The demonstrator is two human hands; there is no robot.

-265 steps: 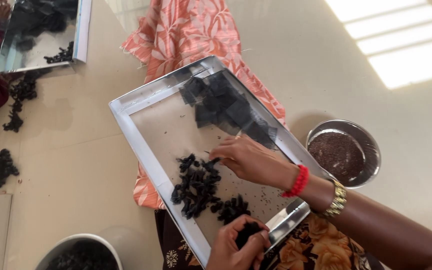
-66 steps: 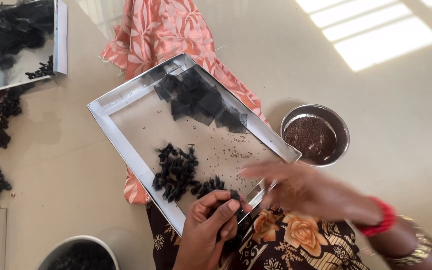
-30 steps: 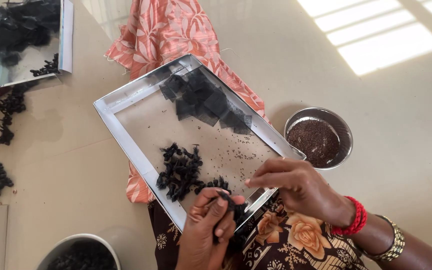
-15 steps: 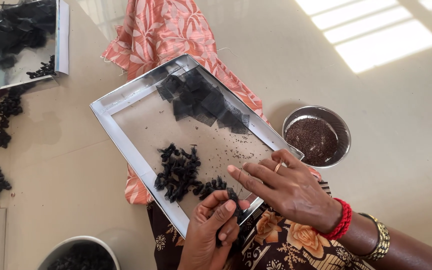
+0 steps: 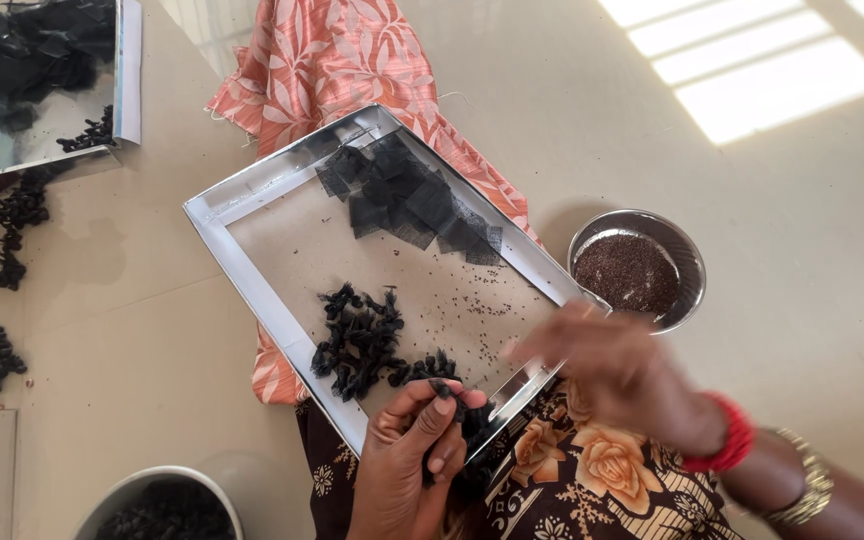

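Silver-edged rectangular sieve tray [image 5: 252,195], tilted, resting on patterned orange cloth [image 5: 322,60] and the person's lap. Contents: heap of small black dried pods [image 5: 357,340] near the lower edge; folded black mesh squares [image 5: 407,200] at the upper corner; scattered fine seeds between. Left hand [image 5: 407,460]: wrist bent upward, thumb and forefinger pinched narrowly on one pod at the tray's lower rim. Right hand [image 5: 617,375]: blurred, palm down beside the tray's right corner; finger spread cannot be told. Round steel bowl of dark seeds [image 5: 637,270] just beyond it.
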